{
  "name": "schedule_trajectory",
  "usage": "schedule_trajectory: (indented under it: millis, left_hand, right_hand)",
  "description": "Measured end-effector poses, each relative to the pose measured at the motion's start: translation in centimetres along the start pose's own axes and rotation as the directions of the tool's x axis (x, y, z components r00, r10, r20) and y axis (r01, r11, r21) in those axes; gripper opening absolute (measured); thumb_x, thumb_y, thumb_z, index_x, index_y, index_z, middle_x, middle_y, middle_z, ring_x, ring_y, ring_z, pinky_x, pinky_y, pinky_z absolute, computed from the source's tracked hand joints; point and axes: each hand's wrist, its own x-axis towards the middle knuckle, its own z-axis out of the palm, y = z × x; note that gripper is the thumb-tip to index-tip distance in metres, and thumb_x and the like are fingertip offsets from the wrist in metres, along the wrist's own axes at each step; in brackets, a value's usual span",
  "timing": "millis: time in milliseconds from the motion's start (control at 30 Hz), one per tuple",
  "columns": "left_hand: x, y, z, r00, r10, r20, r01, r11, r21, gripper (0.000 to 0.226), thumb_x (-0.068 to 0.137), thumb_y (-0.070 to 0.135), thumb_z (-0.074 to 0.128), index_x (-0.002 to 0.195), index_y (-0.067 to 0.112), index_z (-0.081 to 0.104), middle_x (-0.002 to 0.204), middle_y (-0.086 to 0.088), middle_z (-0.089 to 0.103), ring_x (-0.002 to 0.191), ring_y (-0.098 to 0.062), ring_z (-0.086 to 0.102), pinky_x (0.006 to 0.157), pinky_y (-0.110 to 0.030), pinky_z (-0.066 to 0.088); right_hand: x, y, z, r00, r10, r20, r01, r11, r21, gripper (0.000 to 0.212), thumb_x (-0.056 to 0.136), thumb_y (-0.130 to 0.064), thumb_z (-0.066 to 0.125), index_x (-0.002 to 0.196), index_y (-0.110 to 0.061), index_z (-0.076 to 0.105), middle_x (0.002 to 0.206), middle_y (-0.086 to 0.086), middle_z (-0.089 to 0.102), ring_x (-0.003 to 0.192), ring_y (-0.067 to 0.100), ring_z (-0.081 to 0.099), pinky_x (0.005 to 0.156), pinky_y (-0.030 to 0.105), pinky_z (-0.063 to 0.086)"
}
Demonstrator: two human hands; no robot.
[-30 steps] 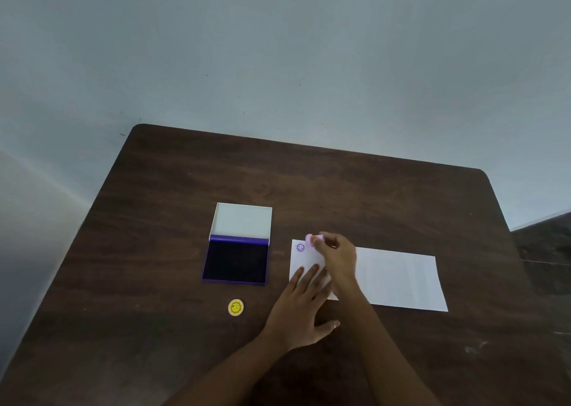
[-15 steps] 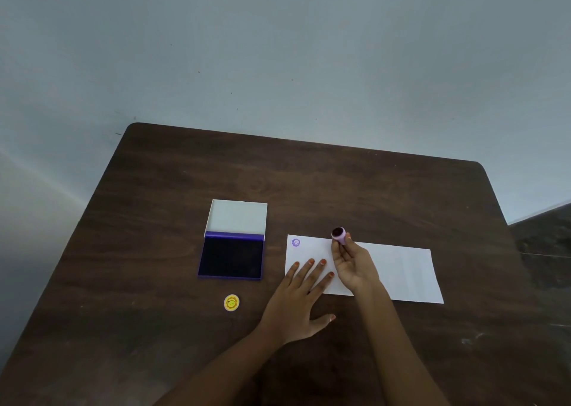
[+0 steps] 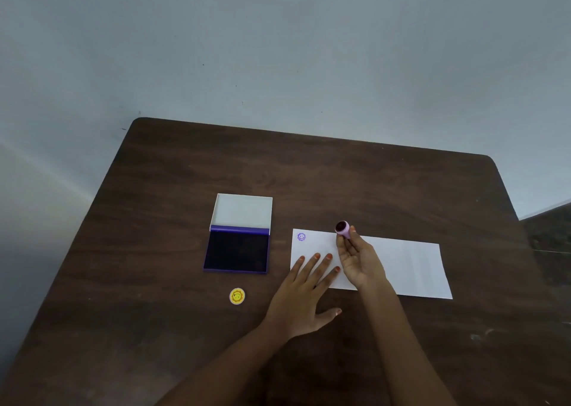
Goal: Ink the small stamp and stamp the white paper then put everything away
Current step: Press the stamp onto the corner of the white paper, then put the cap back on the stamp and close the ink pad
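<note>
One purple print [image 3: 301, 236] sits on the white paper [image 3: 401, 266], in its corner at about 10 o'clock; inking and stamping therefore look done, judging from the mark alone. Putting away looks not yet started.

Right hand [image 3: 360, 259]: palm turned up, over the paper's middle. Fingertips pinch the small stamp [image 3: 343, 229] by its lilac body, narrow grip, dark inked face tilted up toward the camera. Stamp is lifted clear of the sheet, at roughly 12 o'clock from the palm and near the paper's far edge.

Left hand [image 3: 304, 297]: flat, fingers spread wide, holding nothing. Fingertips [image 3: 316, 255] press on the paper's near-left part, pinning it to the brown table [image 3: 370, 183]; the heel of the hand rests on bare wood.

Ink pad [image 3: 238, 249]: lid hinged back and open, dark pad exposed. It lies at 9 o'clock from the paper, close but apart.

A small yellow round disc [image 3: 237, 296] lies at 6 o'clock from the pad, apart from it. Possibly the stamp's cap; cannot confirm.

Remaining, as judged: cap or set down the stamp, shut the pad lid, clear away paper and pad. No storage place is in view. Risk: the wet stamp face could smear the fingers or the sheet if turned down carelessly.
</note>
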Motion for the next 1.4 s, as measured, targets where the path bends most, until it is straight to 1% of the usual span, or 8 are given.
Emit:
schedule_trajectory:
  millis: [267, 433, 633, 1067, 1133, 1233, 1333, 1400]
  left_hand:
    - [-0.8, -0.4, -1.1, 0.995, 0.045, -0.091, -0.049, 0.998, -0.041, 0.067, 0.084, 0.058, 0.046, 0.138, 0.02, 0.034, 0.146, -0.004, 0.039, 0.135, -0.02, 0.031, 0.106, -0.051, 0.022]
    - [-5.0, -3.0, -2.9, 0.943, -0.206, -0.262, 0.137, 0.956, -0.259, 0.043, 0.078, 0.021, 0.071, 0.118, 0.011, 0.057, 0.118, -0.012, 0.065, 0.11, -0.026, 0.06, 0.095, -0.036, 0.043]
    - [-10.5, -7.0, -4.2, 0.912, -0.389, -0.131, 0.334, 0.888, -0.316, 0.046, 0.088, 0.03, 0.056, 0.131, 0.019, 0.042, 0.134, -0.003, 0.046, 0.118, -0.014, 0.043, 0.096, -0.021, 0.031]
    - [-10.1, -7.7, -5.3, 0.911, -0.393, 0.128, 0.41, 0.821, -0.399, 0.037, 0.09, 0.024, 0.055, 0.126, 0.017, 0.047, 0.137, -0.007, 0.043, 0.121, -0.016, 0.044, 0.103, -0.031, 0.038]
    - [-10.2, -7.8, -5.9, 0.857, -0.503, 0.114, 0.474, 0.681, -0.559, 0.026, 0.087, 0.021, 0.059, 0.113, 0.016, 0.056, 0.125, -0.006, 0.054, 0.107, -0.012, 0.053, 0.093, -0.027, 0.044]
    - [-10.5, -7.8, -7.5, 0.699, -0.671, 0.246, 0.513, 0.231, -0.827, 0.007, 0.087, 0.018, 0.06, 0.093, 0.019, 0.063, 0.098, -0.002, 0.065, 0.082, -0.006, 0.058, 0.066, -0.018, 0.044]
    - [-10.8, -7.9, -9.4, 0.614, -0.555, 0.561, 0.436, -0.354, -0.827, 0.005, 0.086, 0.015, 0.061, 0.087, 0.013, 0.065, 0.093, -0.008, 0.065, 0.086, -0.017, 0.062, 0.065, -0.023, 0.049]
    - [-11.1, -8.1, -10.2, 0.658, -0.456, 0.6, 0.347, -0.523, -0.778, 0.011, 0.086, 0.009, 0.06, 0.095, 0.006, 0.064, 0.1, -0.015, 0.064, 0.094, -0.022, 0.061, 0.078, -0.028, 0.051]
  right_hand:
    - [-1.1, 0.7, 0.1, 0.999, -0.036, 0.006, 0.036, 0.999, -0.008, 0.018, 0.086, -0.016, 0.058, 0.097, -0.003, 0.062, 0.091, 0.008, 0.067, 0.07, 0.015, 0.07, 0.094, 0.031, 0.046]
    - [-3.4, 2.0, 0.9, 0.996, -0.054, 0.075, 0.056, 0.998, -0.023, 0.01, 0.084, -0.011, 0.06, 0.088, -0.003, 0.065, 0.072, 0.008, 0.076, 0.069, 0.014, 0.072, 0.086, 0.03, 0.051]
    - [-5.8, 6.0, 2.0, 0.991, -0.071, 0.113, 0.089, 0.983, -0.16, 0.029, 0.084, -0.008, 0.059, 0.111, 0.001, 0.057, 0.108, 0.015, 0.064, 0.093, 0.02, 0.065, 0.08, 0.03, 0.05]
    - [-10.0, 11.9, 2.8, 0.987, -0.06, 0.148, 0.092, 0.971, -0.22, 0.021, 0.085, -0.005, 0.057, 0.106, -0.001, 0.06, 0.103, 0.014, 0.066, 0.096, 0.021, 0.063, 0.075, 0.029, 0.051]
    - [-10.3, 12.2, 2.7, 0.988, -0.048, 0.147, 0.077, 0.978, -0.195, 0.02, 0.085, -0.004, 0.056, 0.104, -0.001, 0.061, 0.102, 0.015, 0.066, 0.095, 0.022, 0.063, 0.073, 0.03, 0.051]
    - [-10.6, 12.7, 2.6, 0.99, -0.015, 0.137, 0.036, 0.988, -0.153, 0.015, 0.084, -0.004, 0.057, 0.098, -0.002, 0.063, 0.1, 0.015, 0.066, 0.093, 0.022, 0.064, 0.069, 0.029, 0.054]
    - [-10.9, 13.3, 2.6, 0.988, -0.001, 0.153, 0.021, 0.991, -0.129, 0.019, 0.084, -0.004, 0.057, 0.102, 0.0, 0.061, 0.1, 0.016, 0.066, 0.091, 0.021, 0.064, 0.06, 0.025, 0.059]
    - [-11.0, 13.8, 2.7, 0.985, -0.005, 0.174, 0.032, 0.988, -0.153, 0.02, 0.084, -0.004, 0.057, 0.103, 0.0, 0.061, 0.099, 0.016, 0.067, 0.09, 0.021, 0.065, 0.059, 0.024, 0.059]
